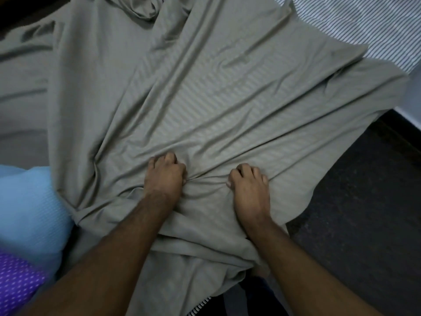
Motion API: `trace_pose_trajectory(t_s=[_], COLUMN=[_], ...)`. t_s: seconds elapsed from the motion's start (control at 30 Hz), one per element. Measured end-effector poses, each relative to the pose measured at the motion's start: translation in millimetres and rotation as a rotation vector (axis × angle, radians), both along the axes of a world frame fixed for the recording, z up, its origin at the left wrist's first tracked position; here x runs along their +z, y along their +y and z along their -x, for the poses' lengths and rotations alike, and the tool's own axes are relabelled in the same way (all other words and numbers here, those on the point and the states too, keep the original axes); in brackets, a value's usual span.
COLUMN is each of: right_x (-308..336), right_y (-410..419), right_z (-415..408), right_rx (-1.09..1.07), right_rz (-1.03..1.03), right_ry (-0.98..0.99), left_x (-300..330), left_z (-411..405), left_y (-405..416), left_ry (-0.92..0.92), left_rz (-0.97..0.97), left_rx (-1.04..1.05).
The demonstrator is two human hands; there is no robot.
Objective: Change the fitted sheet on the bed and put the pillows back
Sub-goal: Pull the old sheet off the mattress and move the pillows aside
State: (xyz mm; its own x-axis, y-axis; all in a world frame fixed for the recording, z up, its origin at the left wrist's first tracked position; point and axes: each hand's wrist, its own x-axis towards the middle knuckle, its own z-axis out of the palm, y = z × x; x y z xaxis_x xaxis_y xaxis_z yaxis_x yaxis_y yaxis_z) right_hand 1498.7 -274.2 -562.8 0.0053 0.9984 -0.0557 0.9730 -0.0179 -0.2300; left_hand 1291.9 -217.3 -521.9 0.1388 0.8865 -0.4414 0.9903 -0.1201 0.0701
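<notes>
Head view: the fingers (169,159) of the left hand (165,176) are seen curled tight, with a bunch of the grey sheet (205,99) gathered into the fist, and creases are drawn out from that grip across the cloth. The fingers (248,171) of the right hand (249,192) are likewise curled down into the sheet, a fold being pinched under them just beside the left fist; the two hands are set near each other with a small ridge of cloth between. Both bare forearms are stretched forward from the lower edge over loose folds of the same sheet. The sheet is spread rumpled over most of the bed, its near edge hanging toward the person and its far part heaped in folds at the top. A striped sheet (364,26) is left uncovered at the upper right corner, and its stripes are faintly shown through the grey cloth in the middle. A light blue cloth (27,206) is seen at the left, with a purple dotted one (18,283) below it. Dark floor (364,201) is shown at the right.
</notes>
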Motion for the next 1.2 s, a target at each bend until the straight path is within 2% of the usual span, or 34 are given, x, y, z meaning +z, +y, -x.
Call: trace_pose_trajectory(t_s=[0.13,0.2,0.33,0.47,0.57,0.6,0.67,0.7,0.77,0.83,0.93,1.0,1.1,1.2], right_x=[7.3,15.2,19.2,31.1,35.1,34.2,31.5,29.3,24.6,23.1,17.2,12.5,11.2,10.7], right_y=[11.4,4.1,-32.7,-68.9,-77.0,-72.5,-55.4,-43.6,-20.2,-2.3,7.2,9.2,13.7,16.8], right_z=[4.5,12.3,40.4,81.3,92.7,88.6,68.4,53.8,16.7,-22.8,-59.3,-62.3,-55.9,-47.8], right_rx=[-0.036,-0.066,-0.057,0.080,0.173,0.146,0.066,0.034,-0.020,-0.123,-0.115,-0.037,-0.052,-0.064], right_rz=[-0.008,0.104,0.334,0.442,0.464,0.447,0.347,0.233,0.047,0.024,0.009,-0.006,-0.006,0.012], right_ry=[0.093,0.208,0.308,0.486,0.586,0.620,0.609,0.529,0.220,0.026,0.003,-0.041,-0.012,0.010], left_x=[-4.7,-6.6,2.7,26.8,31.6,29.6,25.6,24.7,17.5,7.8,-5.8,-9.2,-13.4,-18.5], left_z=[-2.0,1.7,18.9,41.5,37.9,32.5,15.3,5.3,-11.6,-24.3,-42.6,-51.9,-58.6,-57.7], left_y=[-8.8,-12.3,-15.6,-24.8,-21.0,-17.6,-11.3,-9.6,-8.1,-7.5,-9.5,-12.2,-7.7,2.1], left_ry=[0.044,0.119,0.348,0.553,0.458,0.355,0.024,-0.115,-0.229,-0.237,-0.105,-0.099,-0.182,-0.152], left_rz=[-0.072,-0.087,-0.013,0.102,0.084,0.055,-0.002,-0.031,-0.080,-0.034,0.132,0.034,-0.142,-0.099], left_rx=[0.026,0.027,0.189,0.255,0.268,0.243,0.187,0.153,0.093,0.084,0.074,0.114,0.239,0.277])
